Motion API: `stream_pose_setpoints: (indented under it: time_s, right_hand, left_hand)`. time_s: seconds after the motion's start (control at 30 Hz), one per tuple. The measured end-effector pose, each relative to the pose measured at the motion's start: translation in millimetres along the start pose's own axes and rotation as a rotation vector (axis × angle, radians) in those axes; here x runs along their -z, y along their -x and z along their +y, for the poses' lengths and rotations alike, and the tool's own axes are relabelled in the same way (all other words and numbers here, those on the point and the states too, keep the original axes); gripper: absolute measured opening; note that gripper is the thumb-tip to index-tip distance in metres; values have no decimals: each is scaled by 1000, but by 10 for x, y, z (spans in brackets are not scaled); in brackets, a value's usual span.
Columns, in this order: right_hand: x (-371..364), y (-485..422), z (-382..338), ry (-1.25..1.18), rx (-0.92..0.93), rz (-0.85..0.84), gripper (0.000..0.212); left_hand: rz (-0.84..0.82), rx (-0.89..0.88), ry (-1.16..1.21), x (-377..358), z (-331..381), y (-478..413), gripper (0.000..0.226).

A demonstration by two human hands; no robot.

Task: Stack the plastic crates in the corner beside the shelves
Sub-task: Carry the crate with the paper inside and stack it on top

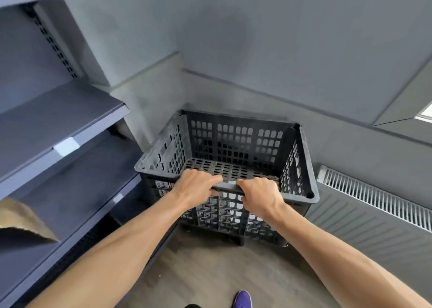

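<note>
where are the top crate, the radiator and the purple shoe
top crate (309,196), head view, near right corner of its rim
radiator (374,200), head view, its slotted top grille
purple shoe (243,299), head view, its toe

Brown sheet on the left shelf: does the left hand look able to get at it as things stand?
Probably yes, once freed. The left hand grips the crate rim and must let go first. The brown sheet lies at the open shelf front, nothing before it.

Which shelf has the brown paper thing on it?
The lowest visible shelf, beside the crate: the brown paper lies on it at frame left; none shows on the shelves above.
</note>
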State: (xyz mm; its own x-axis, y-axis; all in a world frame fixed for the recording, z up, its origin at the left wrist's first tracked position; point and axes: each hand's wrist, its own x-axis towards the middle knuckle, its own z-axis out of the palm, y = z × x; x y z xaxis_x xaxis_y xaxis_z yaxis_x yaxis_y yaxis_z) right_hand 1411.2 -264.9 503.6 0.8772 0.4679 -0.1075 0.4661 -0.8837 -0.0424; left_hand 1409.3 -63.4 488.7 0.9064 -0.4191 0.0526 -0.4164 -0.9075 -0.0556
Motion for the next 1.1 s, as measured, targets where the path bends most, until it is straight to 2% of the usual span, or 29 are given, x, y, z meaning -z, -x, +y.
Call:
stream_pose_setpoints:
  time_s: [0.17, 0.3, 0.53, 0.93, 1.1]
  right_hand:
    - [-23, -413, 73, -34, -39, 2, 27]
    - [-117, -756, 75, -31, -80, 0, 32]
    - [-271, -1316, -33, -13, -193, -16, 33]
    - [-781, -1567, -311, -69, -347, -144, 32]
    - [-966, -1621, -318, -82, -334, -140, 35]
  left_hand:
    - [5, -36, -18, -67, -295, -340, 28]
    - [9, -73, -6, -262, -603, -602, 28]
    - [34, -199, 39, -622, -1163, -1044, 25]
    - [-229, -299, 54, -1120, -1488, -1273, 11]
    - [-285, -270, 53, -1230, -1509, -1269, 20]
